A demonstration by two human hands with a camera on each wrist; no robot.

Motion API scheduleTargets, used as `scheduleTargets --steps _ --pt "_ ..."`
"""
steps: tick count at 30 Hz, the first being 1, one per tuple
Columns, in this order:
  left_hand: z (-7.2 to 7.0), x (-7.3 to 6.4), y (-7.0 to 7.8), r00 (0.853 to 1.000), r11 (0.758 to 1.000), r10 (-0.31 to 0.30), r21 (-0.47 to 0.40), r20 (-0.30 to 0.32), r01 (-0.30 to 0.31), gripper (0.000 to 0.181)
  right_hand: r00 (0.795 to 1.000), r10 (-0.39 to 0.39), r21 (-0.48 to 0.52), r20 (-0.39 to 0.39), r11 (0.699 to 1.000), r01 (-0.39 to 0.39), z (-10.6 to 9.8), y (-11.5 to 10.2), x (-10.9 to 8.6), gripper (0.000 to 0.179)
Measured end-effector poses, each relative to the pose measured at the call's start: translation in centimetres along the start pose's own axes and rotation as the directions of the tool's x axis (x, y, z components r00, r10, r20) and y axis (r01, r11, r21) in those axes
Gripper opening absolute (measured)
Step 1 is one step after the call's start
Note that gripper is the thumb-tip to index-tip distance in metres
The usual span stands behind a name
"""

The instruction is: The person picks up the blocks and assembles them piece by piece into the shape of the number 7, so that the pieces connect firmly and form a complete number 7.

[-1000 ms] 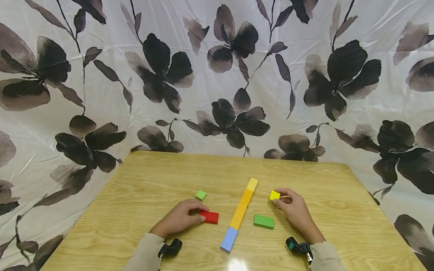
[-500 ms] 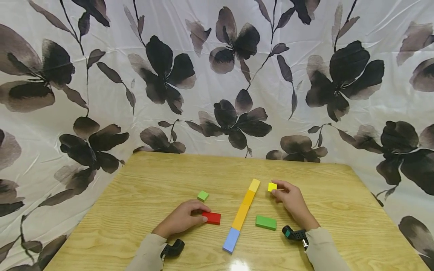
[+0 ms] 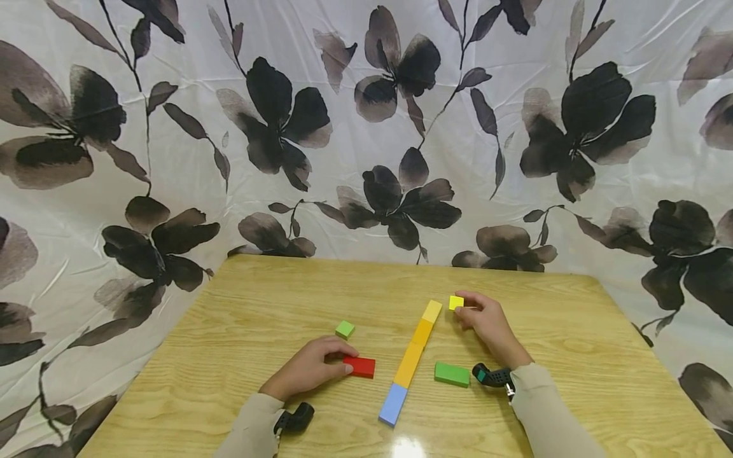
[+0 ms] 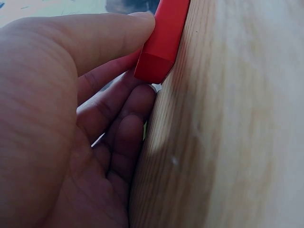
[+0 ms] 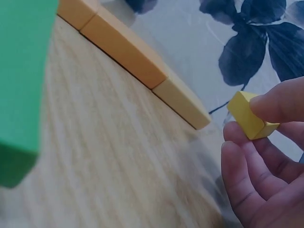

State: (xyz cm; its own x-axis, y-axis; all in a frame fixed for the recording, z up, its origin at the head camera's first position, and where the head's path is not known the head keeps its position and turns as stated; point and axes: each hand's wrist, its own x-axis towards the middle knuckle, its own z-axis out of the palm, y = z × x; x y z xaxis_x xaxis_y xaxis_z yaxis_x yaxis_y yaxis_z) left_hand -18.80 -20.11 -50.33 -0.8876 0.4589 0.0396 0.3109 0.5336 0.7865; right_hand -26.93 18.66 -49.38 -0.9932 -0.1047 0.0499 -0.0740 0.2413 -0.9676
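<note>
a: and what does the right hand [image 3: 487, 319] hold?
b: the yellow cube [image 3: 456, 303]! thumb on one side, fingertips on the other, a neat pinch, just beside the far end of the row, and the right wrist view shows a gap between.
a: now that row, read it from the far end!
b: pale yellow block [image 3: 432, 311], short orange block [image 3: 423, 331], long orange block [image 3: 409, 364], blue block [image 3: 392, 404] nearest the person, all end to end, slanting across the tabletop [image 3: 258, 299].
a: over to the left hand [image 3: 312, 370]!
b: it pinches the red block [image 3: 362, 366] by its outer end, thumb to the near side, and the block lies flat on the wood, left of the row and apart from it.
a: any others down there?
b: the light green block [image 3: 345, 329] sits just beyond the left hand's fingers, and the green block [image 3: 452, 374] lies right of the row, near the right wrist camera [image 3: 489, 376]. behind it all hangs the flowered cloth [image 3: 366, 143]!
</note>
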Motion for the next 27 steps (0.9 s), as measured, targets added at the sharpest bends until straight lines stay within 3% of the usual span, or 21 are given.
scheduleTargets --steps 9,27 --pt "0.3 0.2 0.1 1.0 1.0 0.0 -0.014 0.012 0.0 0.024 0.999 0.045 0.0 -0.023 0.999 -0.045 0.3 -0.3 1.4 0.045" --pt "0.1 -0.1 -0.2 1.0 1.0 0.0 -0.01 -0.004 0.0 0.023 0.997 0.026 -0.006 -0.068 1.0 -0.026 1.6 -0.1 4.3 0.042"
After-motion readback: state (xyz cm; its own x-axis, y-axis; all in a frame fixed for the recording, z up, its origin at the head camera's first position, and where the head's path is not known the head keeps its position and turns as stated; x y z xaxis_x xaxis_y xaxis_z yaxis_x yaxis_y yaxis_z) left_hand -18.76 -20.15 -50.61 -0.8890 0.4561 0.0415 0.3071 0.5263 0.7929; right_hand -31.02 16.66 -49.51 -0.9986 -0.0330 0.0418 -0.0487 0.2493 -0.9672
